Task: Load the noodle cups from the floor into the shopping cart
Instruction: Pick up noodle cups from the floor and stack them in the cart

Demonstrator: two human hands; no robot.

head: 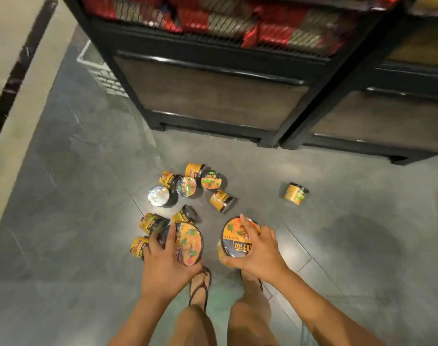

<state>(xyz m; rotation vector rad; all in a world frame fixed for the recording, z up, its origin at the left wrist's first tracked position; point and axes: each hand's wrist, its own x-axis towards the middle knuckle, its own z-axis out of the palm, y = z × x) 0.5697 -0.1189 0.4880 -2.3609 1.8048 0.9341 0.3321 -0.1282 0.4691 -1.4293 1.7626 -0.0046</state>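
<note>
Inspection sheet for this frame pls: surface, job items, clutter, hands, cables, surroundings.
Surface: grey tiled floor, glossy.
Job's things: cluster of noodle cups on the floor; lone cup apart to the right; shopping cart not identifiable.
Clutter: nothing seen.
Grippers: left hand grips left-held cup; right hand grips right-held cup.
Cables: nothing seen.
Surroundings: black shelf unit with red packets; white wire frame beside it, partly hidden.

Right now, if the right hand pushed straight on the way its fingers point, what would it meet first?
Probably the tipped noodle cup lying on the floor just beyond the held cup in the grip of the right hand. Height is unclear, so the hand may pass above it.
</note>
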